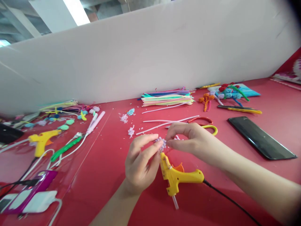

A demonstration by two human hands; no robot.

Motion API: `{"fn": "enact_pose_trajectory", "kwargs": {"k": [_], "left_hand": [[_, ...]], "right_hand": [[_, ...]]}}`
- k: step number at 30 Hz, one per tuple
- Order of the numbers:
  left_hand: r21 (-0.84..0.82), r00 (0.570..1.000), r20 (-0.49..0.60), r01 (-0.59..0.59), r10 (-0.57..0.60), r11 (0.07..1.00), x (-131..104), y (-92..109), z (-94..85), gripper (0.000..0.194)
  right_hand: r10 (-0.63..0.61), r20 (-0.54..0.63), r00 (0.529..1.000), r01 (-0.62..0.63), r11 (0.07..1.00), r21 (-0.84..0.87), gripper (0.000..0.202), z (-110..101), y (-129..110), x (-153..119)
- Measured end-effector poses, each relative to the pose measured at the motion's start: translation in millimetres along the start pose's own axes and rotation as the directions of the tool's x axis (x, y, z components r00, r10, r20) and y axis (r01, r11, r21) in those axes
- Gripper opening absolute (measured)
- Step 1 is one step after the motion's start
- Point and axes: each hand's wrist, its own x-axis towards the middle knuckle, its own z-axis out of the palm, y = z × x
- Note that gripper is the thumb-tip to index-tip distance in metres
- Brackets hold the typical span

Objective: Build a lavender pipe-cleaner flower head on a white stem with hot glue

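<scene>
Between the thumb and fingers of my left hand [141,163] is a small lilac fuzzy flower [161,143], seemingly of pipe cleaner. Close to its right side, my right hand [188,138] has its thumb and forefinger drawn together in a pinch; whatever is between those tips is too small to make out. Just below the flower lies a yellow glue gun [176,177], its nozzle pointing up toward it and a clear glue stick at its back end. Scissors [213,129] with red and yellow handles lie partly hidden behind my right hand.
Pipe cleaners [168,99] lie bundled against the white partition [141,53]. Fuzzy scraps [124,118] dot the red table [105,175]. A black phone [261,136] lies right, below finished fuzzy flowers [228,92]. Another glue gun [42,141] and a purple power strip [35,191] with cables occupy the left.
</scene>
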Motion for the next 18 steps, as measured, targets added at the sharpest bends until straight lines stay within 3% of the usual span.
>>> {"fn": "enact_pose_trajectory", "kwargs": {"k": [18], "left_hand": [[-0.013,1.0,-0.021,0.019,-0.019,1.0,-0.3,1.3,2.6,0.043]], "right_hand": [[-0.005,-0.009,1.0,0.005,1.0,0.001,0.007,1.8,5.4,0.3]]}}
